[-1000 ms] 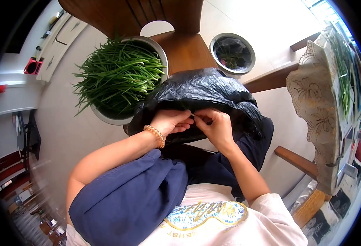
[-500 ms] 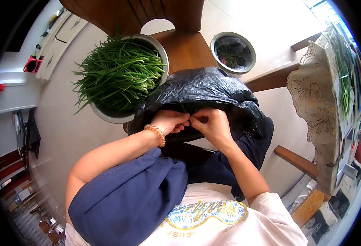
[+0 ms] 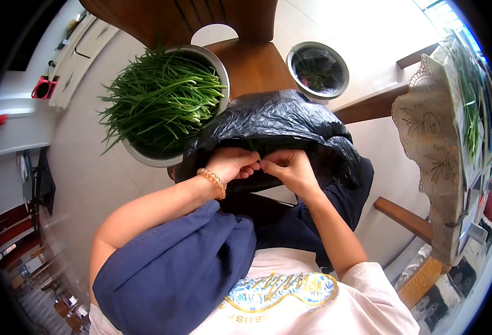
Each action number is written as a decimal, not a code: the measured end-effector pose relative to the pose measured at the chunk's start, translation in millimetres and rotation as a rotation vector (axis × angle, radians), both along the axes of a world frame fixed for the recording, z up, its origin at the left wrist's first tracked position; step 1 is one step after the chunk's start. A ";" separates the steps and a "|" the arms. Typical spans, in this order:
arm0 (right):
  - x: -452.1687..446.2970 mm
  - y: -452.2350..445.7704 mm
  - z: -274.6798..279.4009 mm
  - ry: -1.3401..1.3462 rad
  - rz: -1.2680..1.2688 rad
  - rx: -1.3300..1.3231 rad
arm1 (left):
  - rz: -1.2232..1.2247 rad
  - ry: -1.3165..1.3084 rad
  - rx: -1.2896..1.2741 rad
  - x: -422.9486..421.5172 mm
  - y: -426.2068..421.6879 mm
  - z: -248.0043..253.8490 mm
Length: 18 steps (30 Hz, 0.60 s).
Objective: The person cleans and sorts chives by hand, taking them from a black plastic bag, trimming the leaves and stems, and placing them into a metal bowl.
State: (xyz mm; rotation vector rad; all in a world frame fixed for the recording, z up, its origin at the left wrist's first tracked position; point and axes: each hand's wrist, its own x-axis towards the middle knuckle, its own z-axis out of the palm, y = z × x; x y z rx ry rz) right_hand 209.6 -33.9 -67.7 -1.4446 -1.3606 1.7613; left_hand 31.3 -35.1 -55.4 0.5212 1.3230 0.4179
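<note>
A crinkled black plastic bag (image 3: 282, 117) lies over my lap, its mouth facing me. At this opening my left hand (image 3: 232, 164), with a beaded bracelet on its wrist, is closed in a pinch. My right hand (image 3: 290, 168) pinches too, its fingertips almost meeting those of the left. Whatever thin thing sits between the fingertips is too small to make out; a faint dark green shows just behind them. Beyond my left hand, long green garlic chives (image 3: 162, 100) are heaped in a metal basin (image 3: 222, 75), with many tips hanging over its rim.
The basin rests partly on a wooden chair (image 3: 254, 70). A smaller metal bowl (image 3: 343, 84), lined with plastic and holding some scraps, stands beyond the bag. On the right, a table with a lace-edged cloth (image 3: 424, 125) carries more green stalks (image 3: 470, 117).
Both hands stay at the bag's mouth. Only the fingertips have shifted slightly, and the right hand has tilted a little; the basin, bag and bowl have not moved.
</note>
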 end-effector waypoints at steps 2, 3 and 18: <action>-1.4 -0.2 -2.9 0.012 0.016 0.013 | -0.025 -0.002 0.016 0.7 0.3 0.5; -1.9 1.1 -3.6 0.047 0.014 -0.029 | -0.049 0.010 0.029 1.4 0.6 1.9; 1.6 0.4 8.9 0.204 -0.072 -0.262 | -0.094 0.013 0.046 -1.5 -2.4 -7.4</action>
